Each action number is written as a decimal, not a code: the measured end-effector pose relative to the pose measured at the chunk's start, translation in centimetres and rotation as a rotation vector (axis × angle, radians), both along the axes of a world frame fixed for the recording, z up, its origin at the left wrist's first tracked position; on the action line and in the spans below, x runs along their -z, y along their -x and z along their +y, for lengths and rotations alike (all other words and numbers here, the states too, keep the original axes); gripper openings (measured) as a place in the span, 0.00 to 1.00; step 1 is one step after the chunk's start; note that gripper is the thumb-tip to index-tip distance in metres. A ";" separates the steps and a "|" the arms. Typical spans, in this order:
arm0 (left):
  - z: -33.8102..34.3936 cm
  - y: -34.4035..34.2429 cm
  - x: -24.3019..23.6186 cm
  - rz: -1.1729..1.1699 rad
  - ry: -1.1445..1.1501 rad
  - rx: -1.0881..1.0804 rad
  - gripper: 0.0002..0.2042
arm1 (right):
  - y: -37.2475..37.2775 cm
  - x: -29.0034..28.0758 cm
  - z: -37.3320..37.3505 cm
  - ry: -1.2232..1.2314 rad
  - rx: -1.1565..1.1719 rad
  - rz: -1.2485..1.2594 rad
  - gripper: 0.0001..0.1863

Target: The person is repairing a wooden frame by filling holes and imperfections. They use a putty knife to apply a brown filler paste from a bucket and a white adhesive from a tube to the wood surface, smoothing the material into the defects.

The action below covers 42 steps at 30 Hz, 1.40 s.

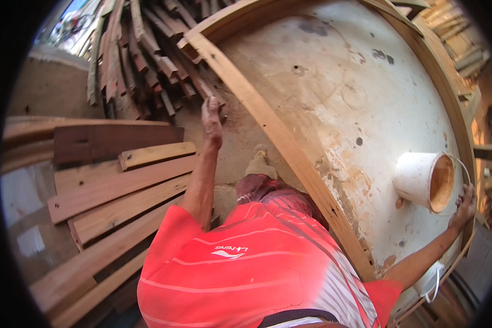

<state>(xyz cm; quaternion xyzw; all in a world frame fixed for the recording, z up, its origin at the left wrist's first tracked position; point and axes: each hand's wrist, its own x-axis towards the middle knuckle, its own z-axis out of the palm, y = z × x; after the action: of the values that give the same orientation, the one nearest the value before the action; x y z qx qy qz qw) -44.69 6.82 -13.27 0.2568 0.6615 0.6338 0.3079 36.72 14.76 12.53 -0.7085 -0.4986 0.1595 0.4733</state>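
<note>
At the right, my right hand (pixel 466 203) has its fingers closed around the wire handle (pixel 464 167) of a white plastic bucket (pixel 413 177). The bucket's mouth points to the right of the picture, and its inside is coated orange-brown. Whether the bucket rests on the white panel (pixel 333 71) below it or hangs just above, I cannot tell. My left hand (pixel 212 123) is held out at the left with nothing in it, thumb apart from the fingers. It is nearest to the ends of a pile of narrow wooden strips (pixel 147 54).
A wooden frame rail (pixel 279 131) edges the stained panel close to my body. Several planks (pixel 131 191) lie stacked at the left. Behind my right forearm is a small white container (pixel 429 280). My shoe (pixel 259 150) stands on the dusty ground.
</note>
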 end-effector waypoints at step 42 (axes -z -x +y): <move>9.1 0.1 -3.0 0.184 -0.061 0.007 0.31 | 17.1 8.6 8.8 0.709 -1.060 -1.547 0.19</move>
<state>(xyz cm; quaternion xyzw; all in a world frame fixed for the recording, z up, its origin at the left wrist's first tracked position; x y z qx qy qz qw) -44.82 15.96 -10.24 0.3254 0.6665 0.6263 0.2402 19.61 23.56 3.96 -0.4041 -0.8442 -0.0154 -0.3519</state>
